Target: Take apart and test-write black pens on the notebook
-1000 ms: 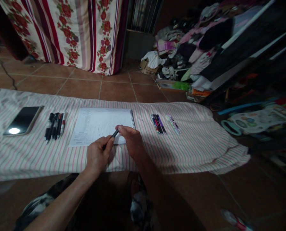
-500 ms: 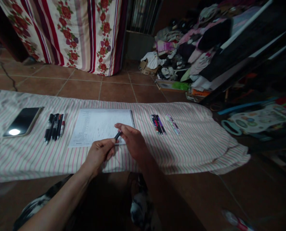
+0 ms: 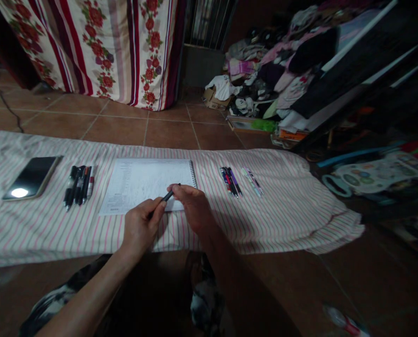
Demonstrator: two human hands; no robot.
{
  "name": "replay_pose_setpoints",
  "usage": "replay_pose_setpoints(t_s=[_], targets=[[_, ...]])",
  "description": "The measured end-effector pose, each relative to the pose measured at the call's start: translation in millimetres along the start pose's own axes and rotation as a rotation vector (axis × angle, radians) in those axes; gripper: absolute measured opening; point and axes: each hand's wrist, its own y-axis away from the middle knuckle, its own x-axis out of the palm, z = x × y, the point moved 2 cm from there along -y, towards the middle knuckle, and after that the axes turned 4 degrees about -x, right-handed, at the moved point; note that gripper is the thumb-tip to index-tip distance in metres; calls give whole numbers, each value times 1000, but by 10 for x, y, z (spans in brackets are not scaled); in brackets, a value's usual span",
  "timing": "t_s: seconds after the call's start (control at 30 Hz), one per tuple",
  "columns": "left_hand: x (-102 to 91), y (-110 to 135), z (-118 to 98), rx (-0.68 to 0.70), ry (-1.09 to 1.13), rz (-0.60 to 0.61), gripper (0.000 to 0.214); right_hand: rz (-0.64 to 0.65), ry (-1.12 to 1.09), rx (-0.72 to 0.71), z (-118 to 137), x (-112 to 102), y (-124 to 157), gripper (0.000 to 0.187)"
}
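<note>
A dark pen (image 3: 167, 195) slants between my two hands, over the lower right part of a white spiral notebook (image 3: 149, 180). My left hand (image 3: 143, 220) is closed around its lower end. At the upper end, the fingertips of my right hand (image 3: 194, 203) pinch the pen near its tip. Left of the notebook lies a group of several dark pens and markers (image 3: 78, 185). To the right rest a bunch of several dark and purple pens (image 3: 231, 181) and a smaller group of pale pens (image 3: 253, 181).
A smartphone (image 3: 31, 178) lies at the left on the striped cloth (image 3: 282, 206) that covers the table. Beyond stand a floral curtain (image 3: 124, 51) and a heap of clothes (image 3: 265, 75). A plastic bottle (image 3: 346, 323) is on the floor at lower right.
My left hand has shifted slightly left and turned, and more of the pen shows between the hands. My right fingers have drawn closer together at the pen's upper end.
</note>
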Motion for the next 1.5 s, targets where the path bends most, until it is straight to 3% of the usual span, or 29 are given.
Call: replay_pose_setpoints(t_s=[0.1, 0.17, 0.3, 0.47, 0.57, 0.67, 0.77, 0.87, 1.03, 1.13, 1.23, 1.37, 1.5], targets=[[-3, -7, -16, 83, -105, -48, 25, -9, -36, -11, -17, 9, 7, 25], [18, -17, -18, -32, 17, 17, 27, 28, -42, -20, 2, 6, 18, 25], [78, -10, -25, -401, 406, 218, 36, 132, -178, 2, 48, -5, 12, 25], [92, -2, -44, -477, 543, 285, 34, 167, -315, 31, 17, -14, -46, 18], [83, 8, -8, -419, 387, 196, 34, 86, -125, 20, -8, -19, -39, 22], [76, 30, 19, -203, 113, 50, 28, -8, 61, -29, -10, 1, 6, 25], [97, 53, 30, -25, -143, -57, 28, -77, 108, -96, -13, 48, 43, 25], [139, 42, 34, 9, -226, -87, 30, -105, 26, -72, -27, 97, 45, 26], [221, -6, 32, -228, 188, 53, 32, -25, -220, 114, -23, 112, 20, 31], [253, -6, 0, -386, 445, 189, 40, -80, -161, 154, -32, 33, 0, 31], [252, -2, -37, -521, 707, 293, 35, -158, -103, 211, -70, -31, -21, 30], [218, -13, -45, -688, 992, 340, 31, -151, -154, 262, -82, -12, -35, 26], [168, -21, -40, -791, 1048, 312, 33, -194, -259, 288, -63, 16, -53, 19]])
